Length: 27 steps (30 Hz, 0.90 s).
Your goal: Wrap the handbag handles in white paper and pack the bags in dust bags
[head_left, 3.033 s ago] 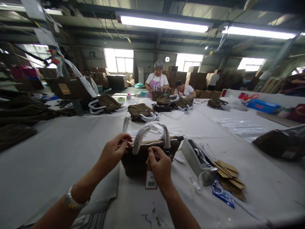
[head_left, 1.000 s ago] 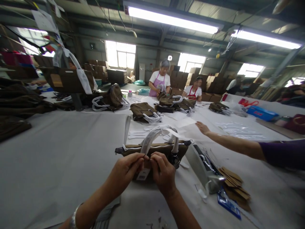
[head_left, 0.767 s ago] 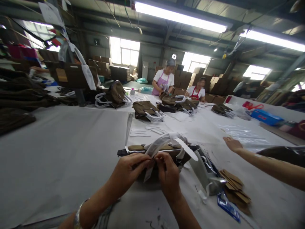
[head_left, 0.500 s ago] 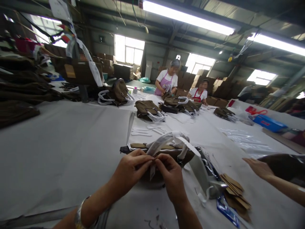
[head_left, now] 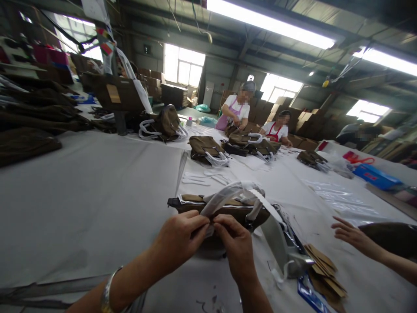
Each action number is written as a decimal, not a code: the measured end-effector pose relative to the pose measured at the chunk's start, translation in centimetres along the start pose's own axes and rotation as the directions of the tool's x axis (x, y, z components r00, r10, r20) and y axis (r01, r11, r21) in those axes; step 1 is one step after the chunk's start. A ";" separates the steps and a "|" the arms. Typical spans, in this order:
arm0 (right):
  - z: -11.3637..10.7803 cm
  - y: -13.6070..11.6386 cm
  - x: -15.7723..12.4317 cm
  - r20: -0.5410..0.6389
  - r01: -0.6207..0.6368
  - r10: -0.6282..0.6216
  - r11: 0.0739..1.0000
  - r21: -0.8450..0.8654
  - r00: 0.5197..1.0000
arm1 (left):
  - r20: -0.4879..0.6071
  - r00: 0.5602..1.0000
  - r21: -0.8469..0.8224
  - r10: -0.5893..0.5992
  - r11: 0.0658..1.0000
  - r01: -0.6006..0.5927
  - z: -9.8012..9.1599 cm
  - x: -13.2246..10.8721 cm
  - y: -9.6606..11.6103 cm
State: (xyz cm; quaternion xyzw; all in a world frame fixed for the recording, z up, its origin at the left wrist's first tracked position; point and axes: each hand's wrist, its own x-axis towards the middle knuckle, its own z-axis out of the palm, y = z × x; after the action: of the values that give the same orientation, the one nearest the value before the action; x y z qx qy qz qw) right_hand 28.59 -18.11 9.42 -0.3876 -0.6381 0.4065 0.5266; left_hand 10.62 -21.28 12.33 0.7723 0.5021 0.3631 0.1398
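In front of me a dark olive handbag [head_left: 195,204] with a zip along its top rests on the white table. Its handle [head_left: 224,195] is wrapped in thin white material and arches up over the zip. My left hand [head_left: 184,232] and my right hand [head_left: 233,237] meet at the handle's near lower end. Fingertips of both pinch the white wrapping there, thumbs nearly touching; the exact pinched spot is mostly hidden. A serrated white strip [head_left: 265,202] sticks out from the handle towards the right.
Right of the bag stand a grey tape dispenser [head_left: 276,239], brown cardboard pieces [head_left: 325,269] and a blue packet [head_left: 309,293]. Another person's hand [head_left: 353,237] reaches in from the right beside a dark bag. More bags [head_left: 208,150] and two people stand across the white table [head_left: 97,208].
My view has shifted slightly, moving the scene a little rightward. Both hands stay pinched at the handle end; the white end below them shows less. The other person's fingers have spread.
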 end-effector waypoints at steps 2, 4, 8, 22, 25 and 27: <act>0.0 -0.2 0.1 -0.016 0.049 -0.050 0.998 -0.042 0.999 | 0.005 1.000 0.056 0.014 0.998 -0.014 0.0 0.0 0.0; 0.0 -0.4 0.2 -0.018 0.082 -0.084 0.993 -0.083 0.996 | 0.009 0.999 0.122 0.036 0.992 -0.037 -0.1 0.1 -0.1; -0.2 -0.5 0.2 -0.012 0.106 -0.109 0.985 -0.135 0.994 | 0.001 0.998 0.217 0.065 0.974 -0.064 -0.2 -0.1 -0.2; 0.1 -0.4 -0.1 0.010 0.222 -0.227 0.942 -0.250 0.974 | -0.010 0.999 0.092 0.034 0.995 -0.033 0.1 0.0 -0.3; 0.5 0.1 -0.4 -0.036 0.207 -0.220 0.952 -0.225 0.975 | -0.039 0.999 0.023 0.017 1.000 -0.016 0.6 0.0 -0.2; 0.8 0.4 -0.7 -0.075 0.196 -0.216 0.958 -0.209 0.974 | -0.071 0.997 -0.011 0.010 1.000 -0.011 1.0 0.0 -0.3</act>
State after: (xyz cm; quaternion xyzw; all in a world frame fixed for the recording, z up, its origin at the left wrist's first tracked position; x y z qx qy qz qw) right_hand 27.93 -18.65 8.68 -0.3893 -0.6865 0.2636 0.5547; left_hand 11.12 -20.98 11.50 0.7606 0.5007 0.3941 0.1245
